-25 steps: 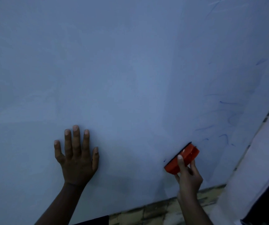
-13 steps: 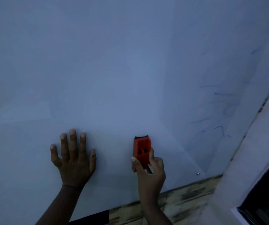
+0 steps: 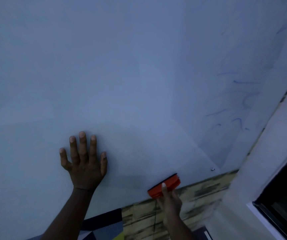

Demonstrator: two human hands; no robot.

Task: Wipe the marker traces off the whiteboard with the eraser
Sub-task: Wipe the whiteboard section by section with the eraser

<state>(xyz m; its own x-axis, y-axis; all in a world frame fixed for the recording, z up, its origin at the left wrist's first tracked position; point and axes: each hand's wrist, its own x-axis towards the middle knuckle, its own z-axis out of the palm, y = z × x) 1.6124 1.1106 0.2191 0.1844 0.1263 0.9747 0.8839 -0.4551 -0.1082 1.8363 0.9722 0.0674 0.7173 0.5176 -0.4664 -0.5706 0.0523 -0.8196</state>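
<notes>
My right hand [image 3: 169, 199] grips the orange plastic eraser [image 3: 165, 185], left hand [image 3: 85, 163] flat on the white whiteboard [image 3: 122, 75]; I'd press firmly across blue marker traces [image 3: 237, 108].

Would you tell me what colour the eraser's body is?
Orange, with a black pad edge; the eraser in the right hand shows in the head view.

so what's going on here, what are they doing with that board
A person is wiping a whiteboard clean. The right hand grips an orange eraser pressed against the board near its bottom edge. The left hand rests flat on the board with fingers spread, bracing. Faint blue marker traces remain on the right side of the board, above the eraser, so the job is not yet done.
</notes>
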